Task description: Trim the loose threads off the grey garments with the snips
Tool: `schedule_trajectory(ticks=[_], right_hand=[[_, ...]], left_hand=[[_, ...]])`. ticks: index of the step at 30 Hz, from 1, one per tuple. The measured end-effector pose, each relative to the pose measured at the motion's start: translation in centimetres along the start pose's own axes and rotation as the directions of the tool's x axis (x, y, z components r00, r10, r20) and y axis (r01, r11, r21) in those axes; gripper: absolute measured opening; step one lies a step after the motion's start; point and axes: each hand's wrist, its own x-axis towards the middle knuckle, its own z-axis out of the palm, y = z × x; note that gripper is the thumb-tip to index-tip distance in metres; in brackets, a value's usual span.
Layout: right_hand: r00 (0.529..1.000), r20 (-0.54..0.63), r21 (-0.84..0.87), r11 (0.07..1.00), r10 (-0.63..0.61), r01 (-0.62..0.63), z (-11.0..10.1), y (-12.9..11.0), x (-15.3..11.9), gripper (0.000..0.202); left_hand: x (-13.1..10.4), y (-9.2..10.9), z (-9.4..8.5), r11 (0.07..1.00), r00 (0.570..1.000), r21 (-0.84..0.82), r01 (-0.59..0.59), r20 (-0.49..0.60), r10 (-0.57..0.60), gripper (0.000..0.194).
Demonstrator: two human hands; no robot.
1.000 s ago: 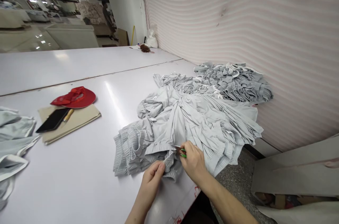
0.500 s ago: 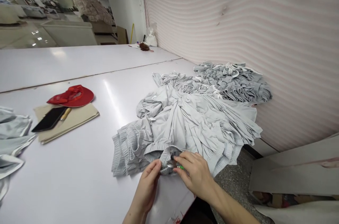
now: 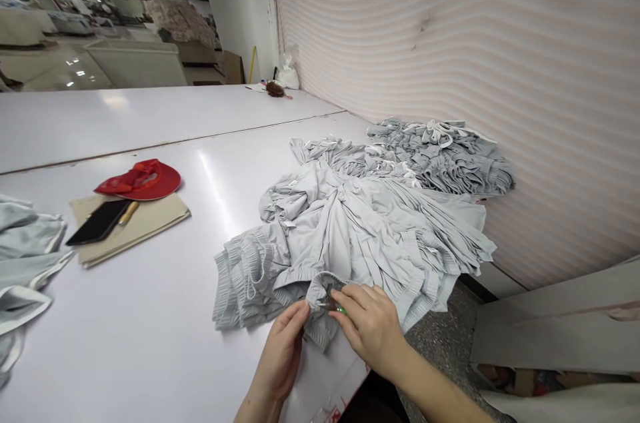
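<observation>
A pile of light grey garments (image 3: 360, 223) with ribbed elastic waistbands lies on the white table, reaching its near edge. My left hand (image 3: 287, 343) pinches the edge of one grey garment (image 3: 320, 330) at the pile's near side. Just right of it, my right hand (image 3: 370, 323) is closed on a small metal cutting tool (image 3: 327, 305) with a bit of green on it. The tool's tip points left at the fabric beside my left fingertips. My right fingers cover most of the tool.
On the left of the white table (image 3: 165, 316) are a red cap (image 3: 145, 180), a black phone (image 3: 100, 222) and folded beige cloth (image 3: 155, 215). More grey garments (image 3: 25, 243) lie at the far left. A darker grey stack (image 3: 450, 156) sits by the striped wall covering.
The held garment's ribbed part now hangs lower between my hands. Both hands have shifted slightly, and the tool's blades look closer together.
</observation>
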Motion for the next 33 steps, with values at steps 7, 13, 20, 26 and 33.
schedule_trajectory(ticks=[7, 13, 20, 26, 33], right_hand=[[0.997, -0.078, 0.025, 0.999, -0.026, 0.028, -0.12, -0.07, 0.46, 0.024], [0.998, -0.056, 0.046, 0.999, -0.013, 0.016, -0.19, -0.03, 0.51, 0.025], [0.981, -0.118, 0.261, 0.958, 0.152, -0.117, 0.38, 0.51, 0.38, 0.024], [0.992, 0.055, 0.226, 0.966, 0.115, -0.124, -0.49, 0.48, -0.03, 0.022], [0.990, 0.004, 0.173, 0.975, 0.142, -0.141, 0.40, 0.71, 0.89, 0.017]], left_hand=[[-0.23, -0.01, 0.13, 1.000, 1.000, -0.019, 0.016, 0.022, -0.015, 0.032], [-0.16, -0.05, 0.31, 0.998, 0.998, -0.047, 0.036, 0.050, -0.033, 0.031], [-0.22, -0.08, 0.47, 0.997, 0.998, -0.064, 0.033, 0.052, -0.030, 0.032], [-0.21, -0.07, 0.36, 1.000, 1.000, -0.020, 0.020, 0.018, -0.019, 0.035], [-0.48, 0.15, 0.18, 0.976, 0.992, 0.203, -0.084, 0.113, 0.061, 0.034]])
